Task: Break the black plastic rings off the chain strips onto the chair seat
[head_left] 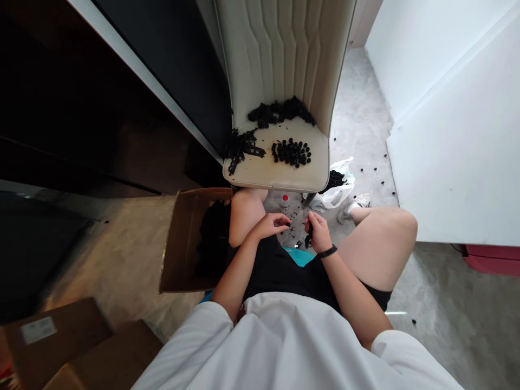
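Observation:
My left hand (273,225) is over my lap, thumb and fingertips closed on a small black round piece (288,224). Just to its right, my right hand (319,232) is closed around a dark piece of black material (310,234), mostly hidden by the fingers. In front of both hands is a cream chair (260,180). A cluster of small black round pieces (291,152) lies on its seat. Ragged black scraps (280,111) line the back of the seat, and thin black frame-like pieces (244,147) lie at its left.
A cardboard box (173,249) holding black material stands by my left leg. A white plastic bag (343,192) with black pieces sits right of the chair. A red-capped bottle (285,204) stands between my legs. Small black bits dot the floor (361,146) beside a white panel (459,146).

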`<state>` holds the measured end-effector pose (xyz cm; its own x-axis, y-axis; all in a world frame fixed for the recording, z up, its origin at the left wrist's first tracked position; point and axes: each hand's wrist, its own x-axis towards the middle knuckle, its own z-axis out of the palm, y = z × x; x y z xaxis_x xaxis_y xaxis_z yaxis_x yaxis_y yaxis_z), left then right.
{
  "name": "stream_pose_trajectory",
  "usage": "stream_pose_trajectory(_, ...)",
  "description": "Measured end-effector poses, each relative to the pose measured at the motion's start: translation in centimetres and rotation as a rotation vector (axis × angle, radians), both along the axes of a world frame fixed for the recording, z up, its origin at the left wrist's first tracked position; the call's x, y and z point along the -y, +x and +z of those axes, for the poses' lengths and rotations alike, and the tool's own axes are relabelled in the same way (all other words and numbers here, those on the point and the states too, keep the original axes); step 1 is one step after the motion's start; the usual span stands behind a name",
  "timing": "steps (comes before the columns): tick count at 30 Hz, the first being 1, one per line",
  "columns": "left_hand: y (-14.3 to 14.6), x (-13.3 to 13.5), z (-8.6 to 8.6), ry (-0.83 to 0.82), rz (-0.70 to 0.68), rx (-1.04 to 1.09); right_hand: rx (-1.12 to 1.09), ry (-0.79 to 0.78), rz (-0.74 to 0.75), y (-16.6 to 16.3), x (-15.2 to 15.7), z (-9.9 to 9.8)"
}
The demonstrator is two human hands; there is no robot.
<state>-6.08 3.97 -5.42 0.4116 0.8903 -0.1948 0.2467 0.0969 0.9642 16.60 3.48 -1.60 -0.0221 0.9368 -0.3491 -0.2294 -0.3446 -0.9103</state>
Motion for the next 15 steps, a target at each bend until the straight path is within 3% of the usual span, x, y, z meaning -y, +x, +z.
stream_pose_trajectory(3,0.1,-0.7,0.4,0.131,0.176,-0.052,0.081,-0.032,0.029,-0.8,0.5,-1.4)
stream_pose_trajectory(6,-0.1,-3.0,2.0,0.379,0.341,-0.151,0.144,0.004,0.071,-1.0,0.7,-2.2)
stream_pose_trajectory(11,-0.6,-10.8,4.5,0.694,0.557,-0.286,0.217,0.059,0.143,-1.3,0.9,-2.6)
stream_pose_trajectory(15,-0.5,-16.4,3.9,0.709,0.627,-0.333,0.239,0.078,0.184,-1.8,1.2,-2.5)
